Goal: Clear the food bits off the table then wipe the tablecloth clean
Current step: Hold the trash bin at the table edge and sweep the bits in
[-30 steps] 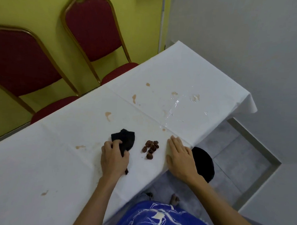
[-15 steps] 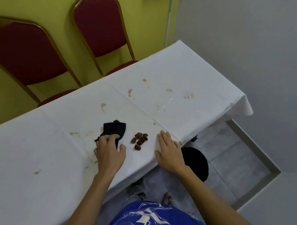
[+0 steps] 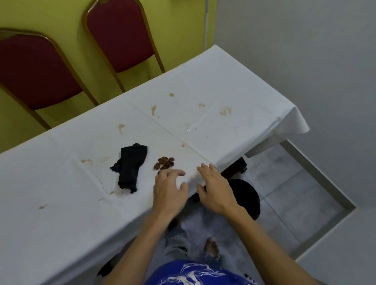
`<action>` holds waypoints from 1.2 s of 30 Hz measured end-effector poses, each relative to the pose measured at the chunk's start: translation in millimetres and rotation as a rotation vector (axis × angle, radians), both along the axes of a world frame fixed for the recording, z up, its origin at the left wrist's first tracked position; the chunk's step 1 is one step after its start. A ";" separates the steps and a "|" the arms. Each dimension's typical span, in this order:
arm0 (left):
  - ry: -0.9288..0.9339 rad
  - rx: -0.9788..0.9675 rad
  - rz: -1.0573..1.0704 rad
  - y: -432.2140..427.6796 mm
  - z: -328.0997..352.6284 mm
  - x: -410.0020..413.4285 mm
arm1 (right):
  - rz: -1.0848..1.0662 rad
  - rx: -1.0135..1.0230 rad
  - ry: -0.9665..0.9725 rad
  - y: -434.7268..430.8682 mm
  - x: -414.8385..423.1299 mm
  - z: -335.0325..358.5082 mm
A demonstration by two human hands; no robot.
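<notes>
A small pile of brown food bits lies on the white tablecloth near its front edge. A crumpled black cloth lies loose to the left of the pile, with no hand on it. My left hand is just below the pile, fingers spread, fingertips close to the bits. Open and flat, my right hand rests at the table's front edge to the right of the pile. Brown stains and a wet smear mark the cloth further back.
Two red chairs with gold frames stand behind the table against a yellow wall. A black round bin sits on the grey floor below the table edge, under my right hand. The table's right end hangs over the floor.
My left hand has let go of the black cloth and moved right to the food bits. The cloth now lies spread alone. My right hand stays at the table edge.
</notes>
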State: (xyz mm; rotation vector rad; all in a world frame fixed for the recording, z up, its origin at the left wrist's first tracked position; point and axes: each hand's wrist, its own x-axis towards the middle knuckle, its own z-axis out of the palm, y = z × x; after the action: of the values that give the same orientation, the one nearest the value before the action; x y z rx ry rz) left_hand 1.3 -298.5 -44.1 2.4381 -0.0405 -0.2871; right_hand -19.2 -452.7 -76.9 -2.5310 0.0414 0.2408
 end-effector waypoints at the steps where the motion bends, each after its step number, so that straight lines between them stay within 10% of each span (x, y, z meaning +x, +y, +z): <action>1: 0.060 -0.037 -0.041 -9.8 -0.7 -3.0 | -0.037 0.023 -0.014 -5.6 -5.8 -0.4; 14: 0.372 0.035 -0.568 -108.7 -63.2 -10.1 | -0.614 0.075 0.164 -78.0 -99.3 -37.1; 36: 0.641 0.198 -0.430 -169.3 -301.6 -13.0 | -0.827 0.197 0.480 -145.4 -134.1 -299.5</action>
State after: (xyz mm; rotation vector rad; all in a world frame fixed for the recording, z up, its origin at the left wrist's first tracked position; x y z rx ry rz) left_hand -11.7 -467.8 -345.7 2.3926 -0.2638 -1.2996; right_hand -153.3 -598.1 -376.4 -2.0020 1.1504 0.4676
